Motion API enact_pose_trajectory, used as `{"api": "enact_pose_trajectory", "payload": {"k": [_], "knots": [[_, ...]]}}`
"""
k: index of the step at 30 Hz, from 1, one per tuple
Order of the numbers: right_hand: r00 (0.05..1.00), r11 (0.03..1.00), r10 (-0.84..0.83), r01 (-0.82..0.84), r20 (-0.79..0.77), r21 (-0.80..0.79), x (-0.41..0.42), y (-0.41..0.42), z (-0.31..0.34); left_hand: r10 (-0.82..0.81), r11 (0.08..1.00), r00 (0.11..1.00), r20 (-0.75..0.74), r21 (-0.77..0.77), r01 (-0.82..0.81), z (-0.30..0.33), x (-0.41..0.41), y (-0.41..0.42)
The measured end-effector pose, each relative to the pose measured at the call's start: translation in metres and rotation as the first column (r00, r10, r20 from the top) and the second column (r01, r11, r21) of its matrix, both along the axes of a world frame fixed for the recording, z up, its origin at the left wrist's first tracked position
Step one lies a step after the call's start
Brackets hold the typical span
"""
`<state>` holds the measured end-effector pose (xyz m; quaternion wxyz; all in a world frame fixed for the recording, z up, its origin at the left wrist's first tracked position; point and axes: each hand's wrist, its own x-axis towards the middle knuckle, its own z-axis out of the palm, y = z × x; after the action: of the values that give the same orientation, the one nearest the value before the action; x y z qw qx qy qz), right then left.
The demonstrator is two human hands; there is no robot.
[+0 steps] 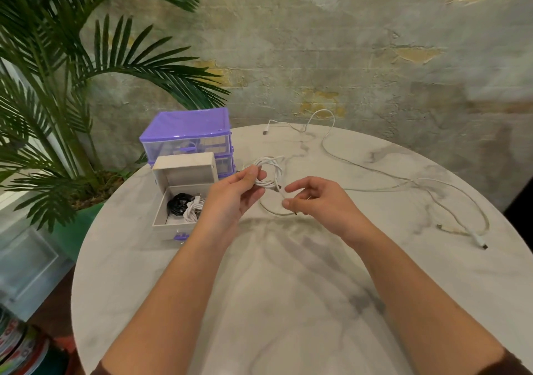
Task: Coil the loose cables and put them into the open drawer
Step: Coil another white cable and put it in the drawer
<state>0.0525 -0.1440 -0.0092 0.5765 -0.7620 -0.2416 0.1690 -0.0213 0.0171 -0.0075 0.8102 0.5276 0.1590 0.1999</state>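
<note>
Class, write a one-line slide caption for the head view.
Left hand holds a coiled white cable; right hand pinches its tail beside the open drawer.

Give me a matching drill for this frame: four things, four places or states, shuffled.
1. white coil
2. black cable
3. loose white cable
4. purple organizer

A. lying in the open drawer
B. strung across the table, uncoiled
C. held in the left hand
D. standing at the table's far left edge

Pairs: 1-C, 2-A, 3-B, 4-D
</note>
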Motion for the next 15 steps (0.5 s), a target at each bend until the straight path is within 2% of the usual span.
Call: {"api": "enact_pose_trajectory", "payload": {"k": [8, 11, 13, 15], "knots": [[0.994, 0.973, -0.053, 0.072, 0.091, -0.221, 0.0075, -0.0019, -0.0075, 0.067, 0.993, 0.996, 0.062, -0.100, -0.061, 0.0025, 0.0005, 0.0045], [0.988, 0.947, -0.063, 0.104, 0.142, -0.305, 0.0091, -0.0028, -0.0104, 0.041, 0.996, 0.997, 0.063, -0.076, -0.036, 0.0003, 0.0019, 0.0020], [0.992, 0.948, -0.011, 0.050, 0.124, -0.315, 0.0071, -0.0031, -0.0088, 0.010, 0.999, 0.999, 0.053, -0.037, -0.008, -0.0004, 0.0025, 0.0001], [0.996, 0.964, 0.069, -0.051, 0.061, -0.260, 0.0033, -0.0036, -0.0045, -0.001, 1.000, 0.999, 0.040, -0.002, 0.001, 0.0001, 0.0032, -0.0014]]}}
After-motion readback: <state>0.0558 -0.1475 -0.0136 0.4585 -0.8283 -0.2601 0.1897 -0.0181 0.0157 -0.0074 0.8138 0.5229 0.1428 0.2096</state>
